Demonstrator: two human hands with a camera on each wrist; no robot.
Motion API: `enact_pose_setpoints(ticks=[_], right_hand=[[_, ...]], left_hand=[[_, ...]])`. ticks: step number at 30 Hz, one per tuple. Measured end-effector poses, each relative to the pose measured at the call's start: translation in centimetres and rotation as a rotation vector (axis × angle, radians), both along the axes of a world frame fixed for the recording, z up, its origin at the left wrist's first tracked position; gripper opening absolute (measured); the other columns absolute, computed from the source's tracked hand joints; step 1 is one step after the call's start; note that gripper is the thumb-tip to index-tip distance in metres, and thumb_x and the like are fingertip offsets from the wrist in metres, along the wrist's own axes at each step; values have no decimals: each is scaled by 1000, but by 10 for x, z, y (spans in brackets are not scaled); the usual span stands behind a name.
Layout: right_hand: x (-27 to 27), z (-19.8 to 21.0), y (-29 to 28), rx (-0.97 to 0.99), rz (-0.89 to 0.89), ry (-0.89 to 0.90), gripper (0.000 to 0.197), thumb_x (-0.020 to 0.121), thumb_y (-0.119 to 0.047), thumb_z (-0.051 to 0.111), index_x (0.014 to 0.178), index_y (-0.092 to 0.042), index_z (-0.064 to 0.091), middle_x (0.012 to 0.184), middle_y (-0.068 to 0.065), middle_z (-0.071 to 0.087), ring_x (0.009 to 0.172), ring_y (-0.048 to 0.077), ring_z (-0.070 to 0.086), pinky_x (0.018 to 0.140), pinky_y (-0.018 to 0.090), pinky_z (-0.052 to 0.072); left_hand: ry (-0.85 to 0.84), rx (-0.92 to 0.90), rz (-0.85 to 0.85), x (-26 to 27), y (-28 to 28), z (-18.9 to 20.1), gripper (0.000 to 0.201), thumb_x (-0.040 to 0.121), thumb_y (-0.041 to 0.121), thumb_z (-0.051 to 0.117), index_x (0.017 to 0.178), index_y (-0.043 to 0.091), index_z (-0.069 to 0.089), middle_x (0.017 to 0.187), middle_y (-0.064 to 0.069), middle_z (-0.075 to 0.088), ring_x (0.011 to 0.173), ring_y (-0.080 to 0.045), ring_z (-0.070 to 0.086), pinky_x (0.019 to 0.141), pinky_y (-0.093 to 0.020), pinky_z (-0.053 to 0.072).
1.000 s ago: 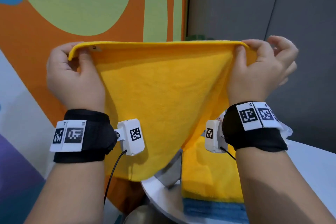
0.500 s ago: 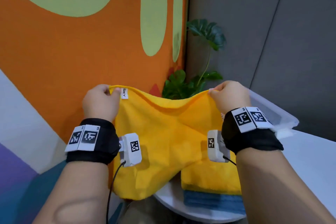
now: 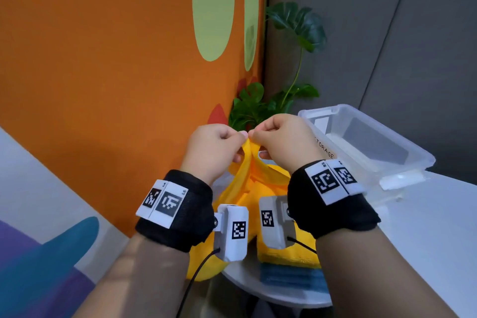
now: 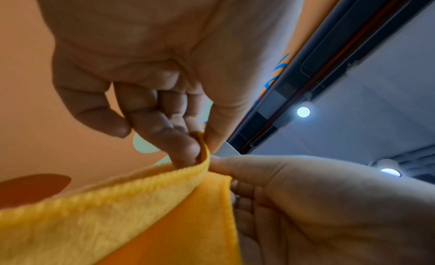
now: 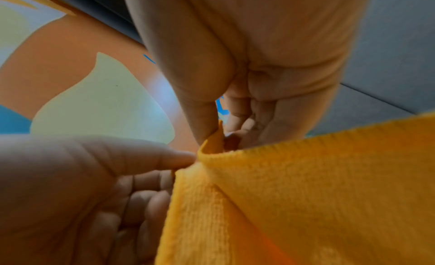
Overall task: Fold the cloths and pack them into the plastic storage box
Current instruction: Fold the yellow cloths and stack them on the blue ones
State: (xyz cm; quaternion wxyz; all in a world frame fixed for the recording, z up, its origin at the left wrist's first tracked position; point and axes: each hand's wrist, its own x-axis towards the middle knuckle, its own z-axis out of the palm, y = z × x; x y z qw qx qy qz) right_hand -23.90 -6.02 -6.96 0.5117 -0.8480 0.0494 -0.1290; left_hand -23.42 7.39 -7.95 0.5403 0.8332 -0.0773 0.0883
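Note:
A yellow cloth (image 3: 254, 186) hangs doubled in the air over the table's left end. My left hand (image 3: 219, 146) and right hand (image 3: 277, 141) each pinch one top corner, and the two corners meet between them. In the left wrist view, thumb and forefinger of the left hand (image 4: 200, 138) pinch the cloth (image 4: 117, 213) by its hem. The right wrist view shows the right hand (image 5: 216, 131) pinching the other corner of the cloth (image 5: 306, 194). The clear plastic storage box (image 3: 366, 142) stands open to the right, nothing visible inside.
A folded yellow cloth (image 3: 289, 255) lies on a folded blue cloth (image 3: 291, 279) on the white table (image 3: 438, 240), under my wrists. A potted plant (image 3: 284, 85) stands in the corner behind. An orange painted wall (image 3: 116, 85) runs along the left.
My hands came down from face height and moved together. The cloth, spread wide a second ago, now hangs folded in half with its top corners touching.

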Motion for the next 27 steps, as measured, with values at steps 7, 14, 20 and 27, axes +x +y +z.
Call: enact_pose_setpoints(ticks=[7,14,20,27], right_hand=[[-4,3,2,-125,54,-109,12,83,-29,66,80,-19,71,73,-10,65,75,10,63,74,32,55],[-8,11,-1,-305,89,-206,23,83,-14,61,100,-28,69,90,-10,64,82,6,58,73,21,48],[-14,22,-4,-259,168,-342,28,84,-7,58,94,-30,70,92,-8,66,85,6,60,75,22,47],[-19,29,-11,-309,55,-456,24,87,-12,60,99,-30,70,98,-11,65,91,3,57,78,15,45]], left_hand=[[90,-138,-24,-1,-4,3,37,96,21,49,64,15,67,68,-9,71,67,-21,65,64,-30,45],[28,-170,-81,-3,0,12,18,90,5,53,86,10,70,81,-8,73,66,-14,65,61,-19,50],[-212,137,-107,2,14,7,29,79,15,74,88,37,58,102,1,62,94,-14,59,80,-29,49],[-203,98,-180,2,20,6,23,76,15,79,84,16,57,75,-7,58,66,-12,49,57,-19,39]])
